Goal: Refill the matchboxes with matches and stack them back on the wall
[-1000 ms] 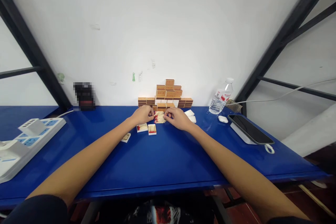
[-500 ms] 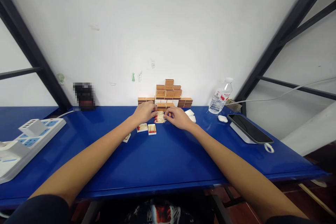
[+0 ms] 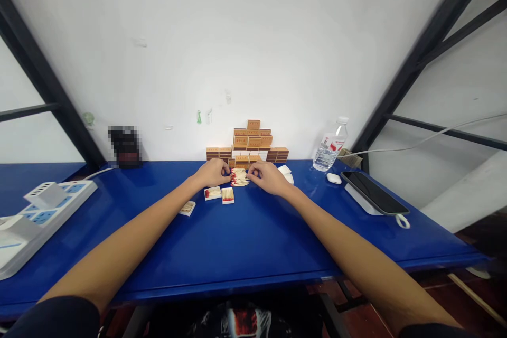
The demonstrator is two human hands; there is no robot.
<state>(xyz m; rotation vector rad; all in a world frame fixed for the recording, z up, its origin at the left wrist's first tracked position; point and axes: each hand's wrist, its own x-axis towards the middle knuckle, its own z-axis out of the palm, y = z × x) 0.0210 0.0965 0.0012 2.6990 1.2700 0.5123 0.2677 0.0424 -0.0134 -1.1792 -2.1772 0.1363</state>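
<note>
A loose pile of red-tipped matches (image 3: 240, 177) lies on the blue table in front of stacked matchboxes (image 3: 253, 141). My left hand (image 3: 214, 172) is at the pile's left side, its curled fingers at the red heads. From the right, my right hand (image 3: 268, 177) pinches at the bare stick ends, thumb and forefinger together. Nearer to me are two white matchbox trays filled with matches, one tray (image 3: 213, 193) below my left hand and another tray (image 3: 228, 196) beside it. A third tray (image 3: 187, 208) sits by my left forearm, partly covered by it.
Empty white trays (image 3: 285, 173) lie right of my right hand. Farther right stand a water bottle (image 3: 331, 145), a white earbud case (image 3: 334, 178) and a phone (image 3: 374, 192) on a white stand. A power strip (image 3: 51, 222) occupies the left side, with a pixelated dark object (image 3: 125, 147) behind.
My left hand has moved down and left, from above the pile to its left side. More of the tray by my left forearm shows. My right hand has stayed by the stick ends.
</note>
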